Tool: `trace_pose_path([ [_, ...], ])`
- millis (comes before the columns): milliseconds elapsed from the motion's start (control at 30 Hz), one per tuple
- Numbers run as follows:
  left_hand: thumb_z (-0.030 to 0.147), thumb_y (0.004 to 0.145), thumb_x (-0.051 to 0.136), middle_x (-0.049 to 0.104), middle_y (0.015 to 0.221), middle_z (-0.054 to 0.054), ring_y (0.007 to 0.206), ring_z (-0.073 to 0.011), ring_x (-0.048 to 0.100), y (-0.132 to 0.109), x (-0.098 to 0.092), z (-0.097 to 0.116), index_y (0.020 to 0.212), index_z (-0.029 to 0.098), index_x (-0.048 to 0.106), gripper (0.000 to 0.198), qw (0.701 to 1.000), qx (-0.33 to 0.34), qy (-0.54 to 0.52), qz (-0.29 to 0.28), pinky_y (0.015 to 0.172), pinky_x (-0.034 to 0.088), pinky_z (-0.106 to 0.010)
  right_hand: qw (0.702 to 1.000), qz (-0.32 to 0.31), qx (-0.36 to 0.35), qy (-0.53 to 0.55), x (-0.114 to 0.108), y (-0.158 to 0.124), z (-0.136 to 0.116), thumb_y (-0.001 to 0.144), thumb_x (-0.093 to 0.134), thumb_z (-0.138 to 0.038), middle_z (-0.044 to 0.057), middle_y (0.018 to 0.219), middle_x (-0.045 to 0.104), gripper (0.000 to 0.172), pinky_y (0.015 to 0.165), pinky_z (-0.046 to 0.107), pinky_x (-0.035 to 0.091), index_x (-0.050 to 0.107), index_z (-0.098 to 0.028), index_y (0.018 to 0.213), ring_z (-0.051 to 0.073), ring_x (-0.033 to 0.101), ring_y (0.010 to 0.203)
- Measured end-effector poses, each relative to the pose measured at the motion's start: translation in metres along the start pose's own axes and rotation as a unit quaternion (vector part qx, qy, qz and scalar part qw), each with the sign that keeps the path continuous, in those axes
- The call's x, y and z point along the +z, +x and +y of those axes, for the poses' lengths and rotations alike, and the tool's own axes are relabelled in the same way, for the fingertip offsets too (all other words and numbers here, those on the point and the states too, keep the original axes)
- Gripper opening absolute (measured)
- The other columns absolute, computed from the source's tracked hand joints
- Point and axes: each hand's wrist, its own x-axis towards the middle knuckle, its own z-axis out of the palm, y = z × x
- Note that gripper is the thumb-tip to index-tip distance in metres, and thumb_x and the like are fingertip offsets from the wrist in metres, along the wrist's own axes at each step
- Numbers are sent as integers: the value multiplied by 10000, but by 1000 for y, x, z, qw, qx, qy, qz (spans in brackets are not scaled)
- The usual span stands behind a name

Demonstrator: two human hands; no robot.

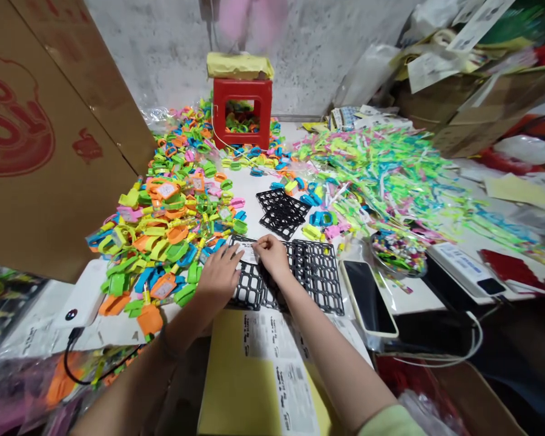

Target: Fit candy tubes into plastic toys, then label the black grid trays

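Black plastic grids (324,275) lie side by side at the table's front edge. On their upper left part is a white printed label (249,253). My left hand (218,274) rests with fingers stretched out over the grid's left side, fingertips at the label's left edge. Bent into a pinch, the fingers of my right hand (272,257) are at the label's right edge. Exactly what lies between those fingertips is partly hidden. Below the grids, a yellow sheet (236,369) carries more white printed labels (295,393).
Colourful plastic pieces (163,236) are heaped left, beside a cardboard box (49,151). More black grids (282,212) lie ahead, before a red stool (243,112). To the right are a phone (370,297), a bowl of small beads (398,251) and green strips (390,169).
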Motion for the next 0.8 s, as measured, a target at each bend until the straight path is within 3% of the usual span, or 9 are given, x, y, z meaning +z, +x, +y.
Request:
trace_pose_path([
  [233,209,897,535,675,1218,-104,1171,-329,557,-4,13,-3,1187,174,642,311,998,10,44,-33,987,380,-491,992,-26,-27,-123,-7,-4,0,780,589,-201,-9,664,613,61,617,245,412,556,-201,728,147,557,612],
  [300,203,908,521,677,1213,-111,1169,-330,560,-7,14,-3,1177,162,646,299,998,16,54,-27,986,378,-501,985,-22,-44,-166,-10,-8,-5,789,606,-179,41,819,653,28,683,276,424,591,-192,808,182,584,736],
  [333,198,910,518,674,1222,-114,1174,-331,559,-8,15,-3,1184,156,643,303,998,20,59,-25,987,380,-505,977,-16,-61,-204,-11,-11,-8,797,616,-176,80,929,658,93,721,299,432,610,-181,889,209,591,820],
  [433,180,920,497,660,1257,-115,1183,-315,566,-14,20,-4,1191,146,639,308,997,34,71,-20,1000,392,-497,915,-19,-169,-366,-13,-25,-14,874,573,-188,182,1259,575,374,889,396,428,548,-137,1244,283,547,1089],
  [533,148,932,444,645,1284,-122,1188,-285,581,-19,27,-3,1173,131,646,315,995,38,87,-18,1011,411,-471,848,-108,-260,-449,-10,-44,-11,975,451,-283,143,1459,461,454,1102,487,277,434,-181,1417,281,430,1309],
  [633,112,929,415,628,1303,-146,1195,-274,589,-24,33,-4,1198,107,631,345,994,34,102,-22,996,437,-448,842,-173,-227,-457,-6,-57,0,1018,330,-398,81,1539,359,481,1172,523,137,393,-216,1458,244,323,1414],
  [800,102,929,399,610,1329,-141,1219,-272,579,-24,34,-7,1238,100,617,378,993,37,98,-46,966,468,-424,866,-117,-152,-461,0,-58,13,1015,276,-471,107,1568,266,572,1185,521,74,333,-165,1495,248,259,1450],
])
